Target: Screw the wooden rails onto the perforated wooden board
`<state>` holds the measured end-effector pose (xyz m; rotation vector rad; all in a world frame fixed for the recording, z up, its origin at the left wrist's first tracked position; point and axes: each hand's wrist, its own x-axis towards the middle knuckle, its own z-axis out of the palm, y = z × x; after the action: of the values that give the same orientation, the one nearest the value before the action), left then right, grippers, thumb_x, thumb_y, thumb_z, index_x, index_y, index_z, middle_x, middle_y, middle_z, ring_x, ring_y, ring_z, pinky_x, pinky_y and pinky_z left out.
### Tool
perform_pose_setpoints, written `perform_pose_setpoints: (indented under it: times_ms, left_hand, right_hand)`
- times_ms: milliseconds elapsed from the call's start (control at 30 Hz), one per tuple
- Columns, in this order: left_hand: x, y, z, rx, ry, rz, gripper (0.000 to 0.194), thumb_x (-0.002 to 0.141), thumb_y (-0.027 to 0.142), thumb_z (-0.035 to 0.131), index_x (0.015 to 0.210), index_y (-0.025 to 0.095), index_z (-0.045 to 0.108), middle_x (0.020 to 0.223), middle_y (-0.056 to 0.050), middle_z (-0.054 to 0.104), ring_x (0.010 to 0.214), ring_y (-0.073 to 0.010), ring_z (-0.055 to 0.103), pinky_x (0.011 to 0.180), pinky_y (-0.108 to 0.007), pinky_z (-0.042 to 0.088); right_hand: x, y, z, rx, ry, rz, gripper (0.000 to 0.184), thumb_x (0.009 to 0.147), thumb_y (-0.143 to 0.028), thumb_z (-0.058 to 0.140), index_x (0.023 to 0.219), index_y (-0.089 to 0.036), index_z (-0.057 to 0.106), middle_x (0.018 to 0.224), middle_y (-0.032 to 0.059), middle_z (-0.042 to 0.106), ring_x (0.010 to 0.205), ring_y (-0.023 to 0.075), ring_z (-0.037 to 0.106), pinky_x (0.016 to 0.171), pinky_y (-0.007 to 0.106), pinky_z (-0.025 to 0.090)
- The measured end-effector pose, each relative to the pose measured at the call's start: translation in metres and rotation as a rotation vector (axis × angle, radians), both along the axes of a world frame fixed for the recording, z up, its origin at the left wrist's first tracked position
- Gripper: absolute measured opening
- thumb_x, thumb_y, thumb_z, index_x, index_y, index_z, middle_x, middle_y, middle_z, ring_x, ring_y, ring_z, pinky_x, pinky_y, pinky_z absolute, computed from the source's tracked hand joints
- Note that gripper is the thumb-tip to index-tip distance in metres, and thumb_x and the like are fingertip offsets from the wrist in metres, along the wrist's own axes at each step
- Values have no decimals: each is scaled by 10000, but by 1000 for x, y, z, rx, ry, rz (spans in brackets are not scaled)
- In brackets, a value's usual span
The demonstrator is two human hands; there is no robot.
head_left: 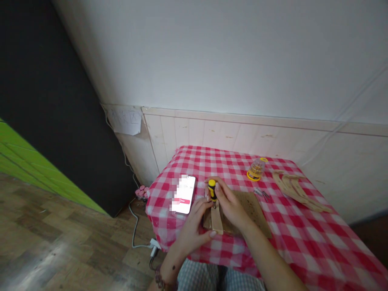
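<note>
My right hand (228,199) is closed round a yellow-and-black screwdriver (212,189), which stands upright with its tip down on a narrow strip of wood (217,221). My left hand (196,221) grips that strip along its left side, thumb at the near end and fingers by the screwdriver's tip. Beneath the strip lies a brown board (253,210) dotted with small dark holes or marks. Whether a screw sits under the tip is too small to tell.
A lit phone (185,195) lies left of my hands. Beyond the board are a clear, yellow-based container (256,169), small metal pieces (262,194) and curved wooden pieces (295,188). A checked cloth (212,157) covers the table against the wall. A cable (135,230) runs along the floor.
</note>
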<state>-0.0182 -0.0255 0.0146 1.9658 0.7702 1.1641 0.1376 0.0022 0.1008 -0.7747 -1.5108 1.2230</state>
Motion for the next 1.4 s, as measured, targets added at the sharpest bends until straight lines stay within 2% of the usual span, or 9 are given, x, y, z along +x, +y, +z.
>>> perform_pose_setpoints:
  times_ms: [167,333,467,567,800,933,1067,1200,1400]
  left_hand:
    - [0,1,-1,15,-8,-23,720,925,730,500,1433,220,476,1511,-159,455,1429,-345,391,1187,-572,299]
    - [1,2,-5,49,-5,7,743,930,741,475,1454,215,447,1515,-176,444,1448,-364,359,1187,-598,278]
    - [1,2,-2,50,-4,1,701,930,734,485,1400,215,491,1445,-169,503,1396,-353,422,1170,-572,319]
    - [1,2,0,45,-1,-4,699,924,737,495,1389,215,502,1434,-162,509,1384,-351,428,1161,-561,335]
    - [0,2,-2,35,1,-2,709,926,724,509,1427,224,484,1495,-159,478,1429,-363,382,1190,-579,281]
    - [0,3,-4,39,-4,-5,736,925,729,506,1468,234,449,1564,-159,408,1470,-373,322,1199,-591,253]
    - [0,2,-2,52,-14,-24,725,932,729,492,1472,248,438,1527,-148,451,1442,-351,361,1197,-567,273]
    - [0,1,2,45,-11,-24,675,931,719,503,1407,240,495,1444,-140,513,1377,-336,429,1174,-543,319]
    - [2,2,3,31,-19,-19,713,920,745,489,1406,224,492,1456,-155,490,1390,-344,417,1170,-539,323]
  right_hand:
    - [1,-7,3,86,47,-42,265,982,-527,558,1071,-279,541,1057,33,638,904,172,615,875,344,507]
    - [-3,-6,1,72,-51,-24,332,991,-572,507,1144,-279,535,930,20,636,742,162,572,732,322,502]
    - [-4,-4,7,44,-81,6,510,1018,-641,326,1192,-259,615,1016,63,662,924,213,619,897,386,498]
    - [-1,-4,11,25,-89,16,517,1020,-635,327,1166,-253,643,1062,72,664,1054,233,610,997,413,464]
    - [2,0,9,58,-90,31,384,953,-626,534,1058,-264,603,963,25,621,852,178,599,828,333,508]
    - [0,0,9,119,-75,83,336,977,-587,522,1036,-258,556,982,35,643,842,172,599,802,323,500]
    - [-3,2,-1,93,-23,55,309,987,-576,514,1066,-278,499,826,-19,600,622,134,521,611,284,442]
    - [-7,2,-9,60,88,-8,333,972,-599,524,1096,-292,503,744,-47,526,584,138,445,569,282,389]
    - [-6,-1,-9,-42,194,-33,485,991,-673,360,1103,-262,591,677,-35,445,575,167,411,571,315,412]
